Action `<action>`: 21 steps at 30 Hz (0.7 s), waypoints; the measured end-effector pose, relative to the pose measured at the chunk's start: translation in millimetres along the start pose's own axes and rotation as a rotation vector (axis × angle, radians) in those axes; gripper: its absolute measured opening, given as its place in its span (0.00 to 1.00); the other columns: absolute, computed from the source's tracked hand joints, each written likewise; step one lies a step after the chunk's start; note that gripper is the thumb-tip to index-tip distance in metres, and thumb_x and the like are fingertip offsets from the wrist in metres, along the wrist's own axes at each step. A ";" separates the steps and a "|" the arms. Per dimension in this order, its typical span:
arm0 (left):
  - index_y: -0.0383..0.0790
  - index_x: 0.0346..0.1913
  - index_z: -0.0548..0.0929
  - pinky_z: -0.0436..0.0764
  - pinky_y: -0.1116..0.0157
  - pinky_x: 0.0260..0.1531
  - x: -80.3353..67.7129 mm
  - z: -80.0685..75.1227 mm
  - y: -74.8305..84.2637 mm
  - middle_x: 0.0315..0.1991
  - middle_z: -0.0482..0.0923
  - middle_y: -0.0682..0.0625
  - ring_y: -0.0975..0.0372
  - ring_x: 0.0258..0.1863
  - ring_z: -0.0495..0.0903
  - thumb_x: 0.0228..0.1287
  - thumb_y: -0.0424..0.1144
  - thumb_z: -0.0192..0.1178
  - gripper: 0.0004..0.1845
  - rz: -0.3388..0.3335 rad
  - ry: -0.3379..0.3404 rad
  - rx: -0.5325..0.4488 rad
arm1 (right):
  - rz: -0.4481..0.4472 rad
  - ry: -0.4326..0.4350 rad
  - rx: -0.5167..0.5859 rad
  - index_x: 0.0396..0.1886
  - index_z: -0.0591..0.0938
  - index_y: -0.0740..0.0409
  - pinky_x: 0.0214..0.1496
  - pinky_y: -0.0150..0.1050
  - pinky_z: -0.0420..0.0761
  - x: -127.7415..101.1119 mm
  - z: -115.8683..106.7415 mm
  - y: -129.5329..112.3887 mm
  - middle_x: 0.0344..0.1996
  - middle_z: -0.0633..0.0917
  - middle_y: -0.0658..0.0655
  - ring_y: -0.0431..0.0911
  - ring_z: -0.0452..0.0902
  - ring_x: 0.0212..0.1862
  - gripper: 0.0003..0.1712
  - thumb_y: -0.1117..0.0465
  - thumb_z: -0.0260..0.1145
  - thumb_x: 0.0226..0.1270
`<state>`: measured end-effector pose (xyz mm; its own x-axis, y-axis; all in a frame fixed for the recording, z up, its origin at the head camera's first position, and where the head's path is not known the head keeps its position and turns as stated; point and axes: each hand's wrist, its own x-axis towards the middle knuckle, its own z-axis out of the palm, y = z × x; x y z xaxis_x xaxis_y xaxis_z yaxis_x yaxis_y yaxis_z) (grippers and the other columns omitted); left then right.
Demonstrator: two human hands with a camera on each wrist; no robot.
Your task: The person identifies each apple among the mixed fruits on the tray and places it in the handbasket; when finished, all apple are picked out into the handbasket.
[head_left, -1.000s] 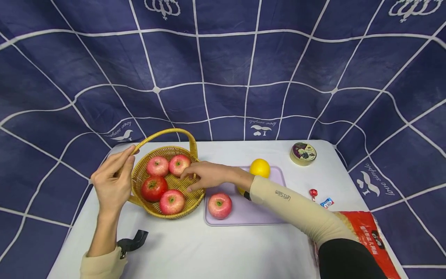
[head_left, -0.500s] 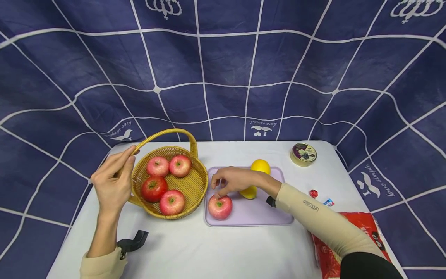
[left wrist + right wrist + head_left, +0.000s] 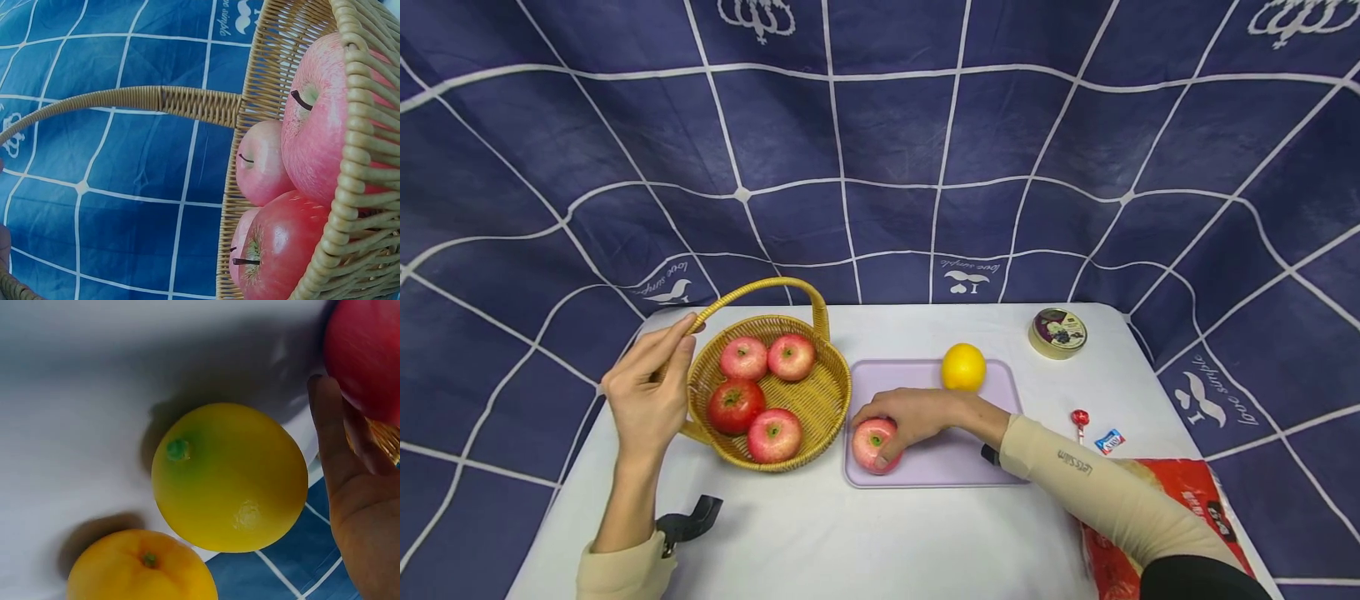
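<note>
step in hand: grasping. right hand (image 3: 917, 417) curls its fingers over the apple (image 3: 871, 443) at the front left corner of the lilac tray (image 3: 970, 465), beside the wicker basket (image 3: 820, 400), which holds four apples. left hand (image 3: 651, 392) pinches the basket handle (image 3: 752, 288) at its left end. orange (image 3: 963, 367) sits at the tray's back edge; a lemon (image 3: 230, 477) lies beside it. judged next: a firm lift clear of the tray rim

"love simple" on the blue backdrop cloth (image 3: 880, 167); "Let's Slim" on the right sleeve (image 3: 1075, 463).
</note>
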<state>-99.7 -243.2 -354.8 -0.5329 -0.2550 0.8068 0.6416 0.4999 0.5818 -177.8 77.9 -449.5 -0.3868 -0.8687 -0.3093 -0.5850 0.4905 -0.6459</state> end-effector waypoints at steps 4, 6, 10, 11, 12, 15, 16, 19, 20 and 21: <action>0.26 0.46 0.88 0.76 0.78 0.37 -0.4 -0.3 -0.8 0.38 0.87 0.35 0.68 0.39 0.84 0.58 0.16 0.63 0.14 0.002 0.003 -0.002 | -0.001 -0.003 0.000 0.68 0.77 0.38 0.55 0.33 0.76 -0.5 1.8 0.3 0.49 0.80 0.38 0.36 0.75 0.50 0.40 0.41 0.78 0.53; 0.25 0.46 0.88 0.76 0.78 0.38 -0.3 -0.2 -0.9 0.38 0.87 0.35 0.68 0.39 0.84 0.58 0.16 0.63 0.13 0.003 0.005 -0.006 | -0.005 -0.004 -0.003 0.68 0.77 0.39 0.54 0.33 0.76 -0.1 2.5 0.7 0.49 0.80 0.38 0.35 0.75 0.49 0.41 0.41 0.78 0.53; 0.25 0.46 0.87 0.76 0.78 0.39 0.2 0.3 -0.2 0.38 0.87 0.34 0.67 0.39 0.84 0.59 0.18 0.64 0.12 0.004 0.005 -0.013 | -0.019 0.000 -0.011 0.67 0.77 0.40 0.54 0.33 0.76 0.7 2.6 1.3 0.48 0.80 0.38 0.35 0.75 0.48 0.41 0.41 0.78 0.53; 0.25 0.46 0.87 0.77 0.78 0.39 0.4 0.4 0.2 0.38 0.87 0.33 0.67 0.40 0.84 0.60 0.18 0.64 0.12 0.004 0.004 -0.014 | -0.024 0.001 -0.011 0.67 0.77 0.40 0.54 0.33 0.76 0.9 2.5 1.6 0.48 0.80 0.38 0.36 0.75 0.48 0.41 0.41 0.78 0.53; 0.24 0.46 0.87 0.77 0.78 0.39 0.6 0.5 0.6 0.38 0.87 0.33 0.68 0.40 0.84 0.60 0.19 0.64 0.11 0.003 0.003 -0.014 | -0.027 0.001 -0.011 0.67 0.77 0.41 0.54 0.33 0.76 0.9 2.4 1.5 0.48 0.80 0.38 0.36 0.75 0.48 0.40 0.41 0.78 0.53; 0.25 0.46 0.87 0.77 0.78 0.40 1.2 0.6 2.0 0.39 0.87 0.33 0.67 0.40 0.84 0.61 0.19 0.64 0.11 -0.001 -0.001 -0.007 | -0.029 0.002 -0.011 0.67 0.77 0.40 0.54 0.32 0.76 0.7 2.8 2.2 0.47 0.80 0.38 0.35 0.75 0.48 0.40 0.41 0.78 0.53; 0.25 0.47 0.87 0.77 0.78 0.40 1.3 0.6 2.3 0.39 0.87 0.33 0.67 0.40 0.85 0.61 0.20 0.64 0.11 -0.002 -0.002 -0.005 | -0.028 0.002 -0.008 0.67 0.77 0.40 0.54 0.33 0.76 0.6 3.0 2.4 0.47 0.80 0.38 0.36 0.75 0.48 0.40 0.41 0.78 0.53; 0.25 0.46 0.88 0.78 0.78 0.40 1.3 0.7 2.7 0.39 0.87 0.33 0.66 0.40 0.85 0.61 0.19 0.64 0.12 -0.002 -0.002 -0.001 | -0.019 0.001 -0.002 0.67 0.77 0.38 0.53 0.33 0.76 -0.2 4.3 3.4 0.47 0.79 0.38 0.35 0.75 0.48 0.40 0.40 0.78 0.53; 0.25 0.46 0.88 0.77 0.78 0.40 1.3 0.7 2.7 0.39 0.87 0.33 0.66 0.40 0.85 0.60 0.19 0.64 0.12 -0.002 -0.002 -0.001 | -0.017 -0.001 0.001 0.67 0.77 0.37 0.53 0.33 0.76 -0.4 4.9 3.8 0.48 0.79 0.38 0.35 0.75 0.48 0.40 0.39 0.77 0.53; 0.25 0.46 0.88 0.77 0.78 0.40 1.2 0.8 2.7 0.39 0.87 0.33 0.66 0.40 0.85 0.60 0.18 0.64 0.12 0.000 -0.001 -0.001 | -0.017 -0.004 0.005 0.67 0.77 0.37 0.53 0.33 0.76 -0.7 5.4 3.9 0.48 0.79 0.38 0.35 0.75 0.48 0.40 0.39 0.77 0.54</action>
<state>-99.1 -241.5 -352.3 -0.5335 -0.2535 0.8069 0.6424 0.4992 0.5815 -175.9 80.0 -455.6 -0.3745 -0.8771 -0.3009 -0.5878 0.4755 -0.6545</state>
